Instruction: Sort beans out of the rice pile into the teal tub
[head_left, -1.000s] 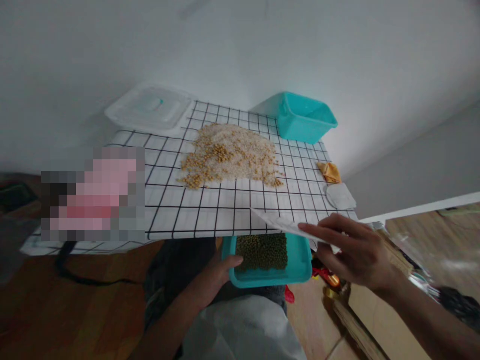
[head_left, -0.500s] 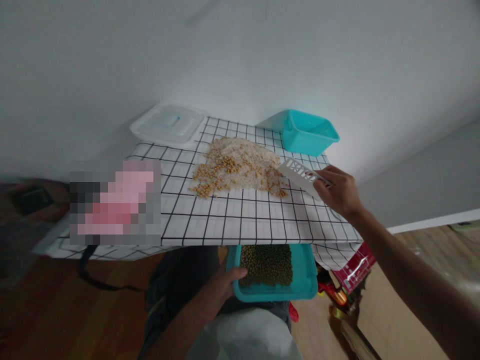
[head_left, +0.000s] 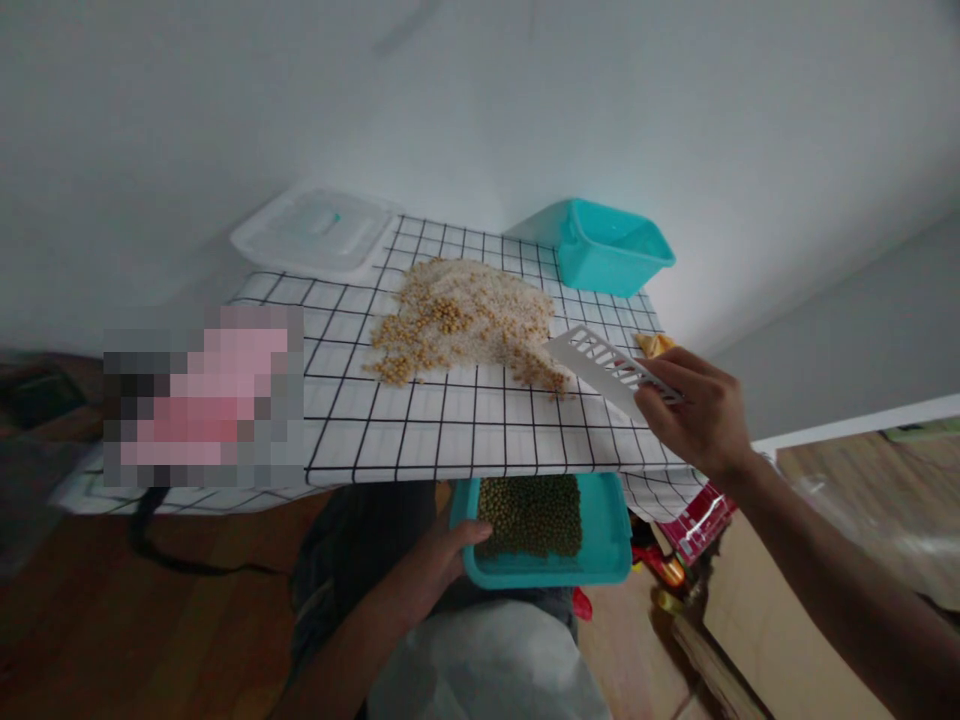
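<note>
A heap of white rice mixed with tan beans (head_left: pixel 465 320) lies on the black-grid white tablecloth (head_left: pixel 420 420). My right hand (head_left: pixel 694 410) grips a white slotted plastic scraper (head_left: pixel 600 360), its blade tip resting at the heap's right edge. Below the table's front edge, my left hand (head_left: pixel 439 555) holds the left rim of a teal tray (head_left: pixel 600 550) filled with green beans (head_left: pixel 532 515), thumb over the rim.
A second teal tub (head_left: pixel 607 245) stands at the table's back right, a clear lidded box (head_left: pixel 315 225) at the back left. An orange scrap (head_left: pixel 652 343) lies near my right hand. A blurred pink patch covers the left. Red packaging (head_left: pixel 701 520) sits under the right edge.
My right hand rose from the table's front corner to the heap, now gripping the slotted scraper, then drew slightly nearer. The left hand still holds the tray of green beans.
</note>
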